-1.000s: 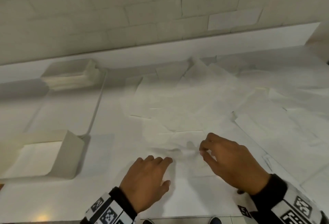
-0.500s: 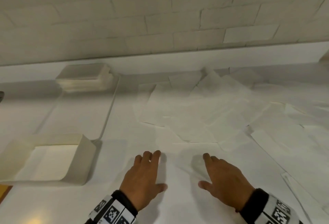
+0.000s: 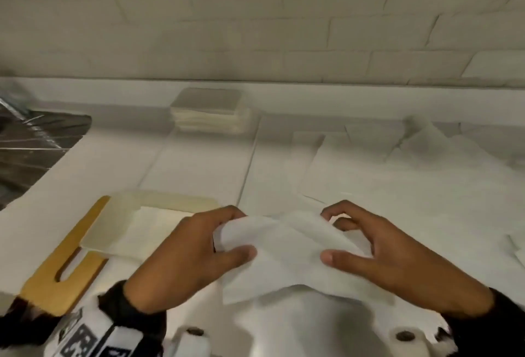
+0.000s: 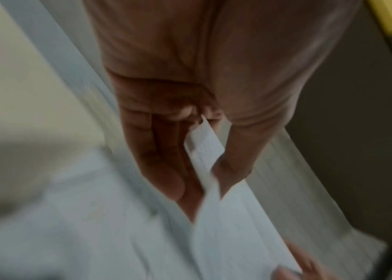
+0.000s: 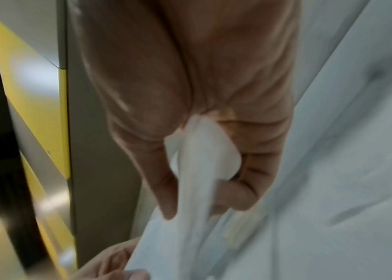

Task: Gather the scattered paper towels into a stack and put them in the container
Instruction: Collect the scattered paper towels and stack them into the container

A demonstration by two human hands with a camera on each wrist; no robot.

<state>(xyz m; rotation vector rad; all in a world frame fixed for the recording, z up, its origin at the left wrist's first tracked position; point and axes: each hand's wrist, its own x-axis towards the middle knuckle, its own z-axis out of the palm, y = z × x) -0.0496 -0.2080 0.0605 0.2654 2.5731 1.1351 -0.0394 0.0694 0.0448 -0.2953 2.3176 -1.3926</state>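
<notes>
Both hands hold one white paper towel (image 3: 287, 254) lifted off the counter in front of me. My left hand (image 3: 199, 254) pinches its left end between thumb and fingers; the towel (image 4: 204, 151) runs between them in the left wrist view. My right hand (image 3: 380, 254) grips the right end, fingers curled over the towel (image 5: 197, 170). A cream open container (image 3: 113, 223) with towels inside sits just left of my left hand. Several more towels (image 3: 397, 183) lie scattered on the counter to the right and behind.
A neat stack of folded towels (image 3: 210, 112) stands at the back by the wall. A yellow board with a slot (image 3: 65, 260) lies at the front left. A dark sink (image 3: 31, 146) is at the far left. The brick wall bounds the counter behind.
Both hands were pressing flat on the counter; now they have lifted one towel between them. The view has swung left, bringing the container close beside my left hand.
</notes>
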